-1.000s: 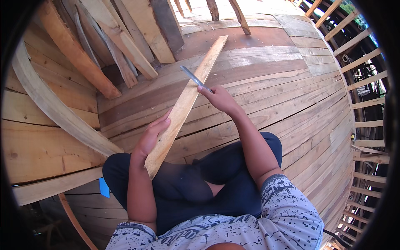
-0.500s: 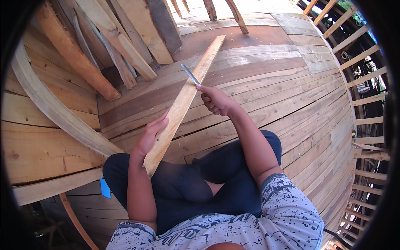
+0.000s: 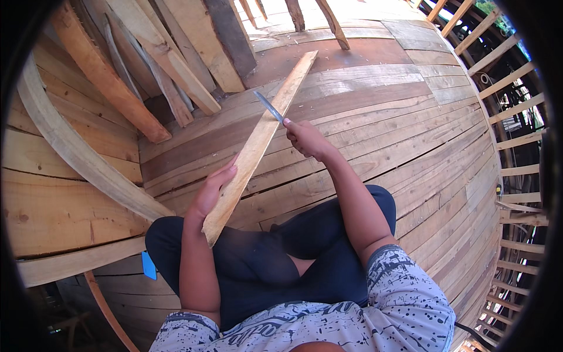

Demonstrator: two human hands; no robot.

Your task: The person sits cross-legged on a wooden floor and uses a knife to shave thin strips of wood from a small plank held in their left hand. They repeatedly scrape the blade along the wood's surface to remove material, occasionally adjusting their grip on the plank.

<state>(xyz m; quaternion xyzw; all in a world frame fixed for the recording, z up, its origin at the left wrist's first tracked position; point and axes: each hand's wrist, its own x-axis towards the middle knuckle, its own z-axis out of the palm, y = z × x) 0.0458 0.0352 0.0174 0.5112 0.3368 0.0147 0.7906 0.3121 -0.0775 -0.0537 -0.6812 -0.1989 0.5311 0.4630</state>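
A long, pale wooden board slants from my lap up toward the far side, its far end over the reddish planks. My left hand is wrapped round the left edge of its lower part. In my right hand is a knife, its handle mostly hidden by my closed fingers. The blade lies across the board's upper half, pointing to the far left. Whether the edge bites into the wood cannot be made out.
I sit cross-legged on a plank floor. Curved timbers and upright boards lean at the far left, beside a bent rib. A row of wooden slats runs down the right. A blue tag hangs by my left knee.
My right hand has shifted slightly to the right with the knife along the blade's line. The board and my left hand have barely moved.
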